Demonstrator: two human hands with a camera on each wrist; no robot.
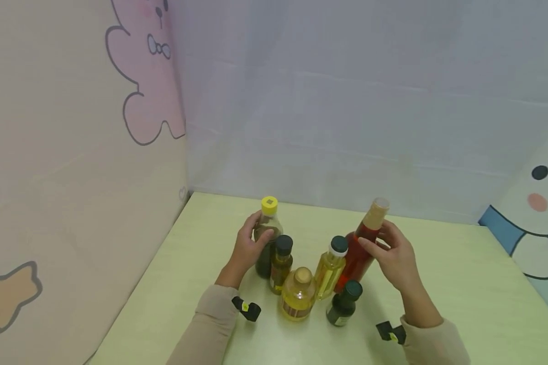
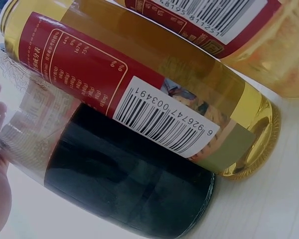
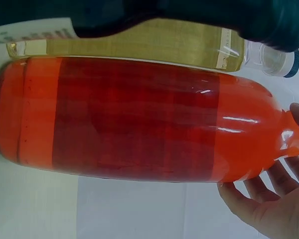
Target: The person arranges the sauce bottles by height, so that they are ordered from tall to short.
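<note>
my left hand (image 1: 245, 249): gripping one yellow-capped bottle (image 1: 263, 262), upper part, rear left. my right hand (image 1: 398, 259): gripping one red bottle (image 1: 357, 257) near the neck, rear right. nearer, i count four other bottles (image 1: 298, 295), table (image 1: 196, 233).

The dark-filled bottle (image 1: 263, 262) has a yellow cap (image 1: 269, 206), the red bottle (image 1: 357, 256) a tan neck (image 1: 375, 216), the wall (image 1: 68, 132) a pink animal (image 1: 151, 101).
</note>
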